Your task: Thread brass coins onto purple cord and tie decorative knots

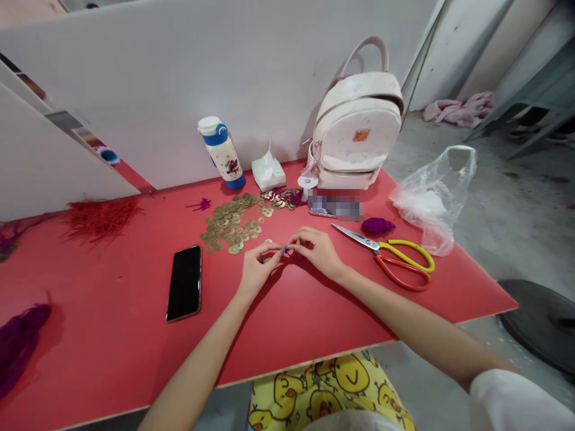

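My left hand (259, 266) and my right hand (320, 252) meet over the red table, fingertips nearly touching. Both pinch a short piece of purple yarn (287, 254); something small and dark greenish shows at the fingertips, too small to make out. Just beyond my left hand spreads a pile of brass-coloured coins with holes (231, 215). More coins lie under cut purple yarn strands (285, 196) farther back. To the right of my right hand are scissors (380, 246) with one yellow and one orange handle, blades slightly apart. Behind them sits a purple yarn ball (378, 225).
A black phone (184, 283) lies left on the red table (135, 347); another phone (335, 207) is behind my hands. A bottle (223, 152), tissue pack (268, 172), white spool (308, 184) and backpack (357, 131) stand along the wall. Right, a plastic bag (433, 200); left, red strands (102, 215) and purple yarn (22, 344).
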A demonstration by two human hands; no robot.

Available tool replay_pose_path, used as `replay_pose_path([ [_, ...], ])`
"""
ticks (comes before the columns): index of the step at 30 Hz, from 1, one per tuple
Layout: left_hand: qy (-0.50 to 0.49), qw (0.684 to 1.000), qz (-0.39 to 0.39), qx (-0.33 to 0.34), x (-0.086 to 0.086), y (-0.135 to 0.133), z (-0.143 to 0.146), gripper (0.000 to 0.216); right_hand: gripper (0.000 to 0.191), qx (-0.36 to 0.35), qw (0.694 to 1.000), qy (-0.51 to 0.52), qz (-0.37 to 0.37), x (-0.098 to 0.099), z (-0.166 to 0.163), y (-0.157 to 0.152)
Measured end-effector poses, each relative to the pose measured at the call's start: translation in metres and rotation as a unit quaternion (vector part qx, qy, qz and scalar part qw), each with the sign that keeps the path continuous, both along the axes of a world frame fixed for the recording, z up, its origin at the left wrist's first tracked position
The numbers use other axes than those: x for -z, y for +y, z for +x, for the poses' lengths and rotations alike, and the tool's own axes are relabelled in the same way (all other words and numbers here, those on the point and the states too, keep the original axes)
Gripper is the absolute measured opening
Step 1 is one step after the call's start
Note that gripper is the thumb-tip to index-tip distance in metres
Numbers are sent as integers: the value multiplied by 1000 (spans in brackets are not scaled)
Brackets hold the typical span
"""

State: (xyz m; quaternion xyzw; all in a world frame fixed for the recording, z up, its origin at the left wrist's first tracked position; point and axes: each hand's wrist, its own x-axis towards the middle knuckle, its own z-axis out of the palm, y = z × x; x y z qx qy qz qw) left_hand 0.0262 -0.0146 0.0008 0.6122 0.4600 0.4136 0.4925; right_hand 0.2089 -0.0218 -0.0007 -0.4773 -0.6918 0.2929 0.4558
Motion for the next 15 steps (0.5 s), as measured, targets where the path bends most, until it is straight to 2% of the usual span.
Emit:
replay_pose_path([
  [11, 6, 1000, -8, -4, 0, 0, -1, 20, 15, -8, 999, 34, -11, -2, -3, -2],
  [15, 6, 1000, 0, -11, 0, 1, -1, 18, 15, 4, 996, 77, -52, 0, 0, 0],
])
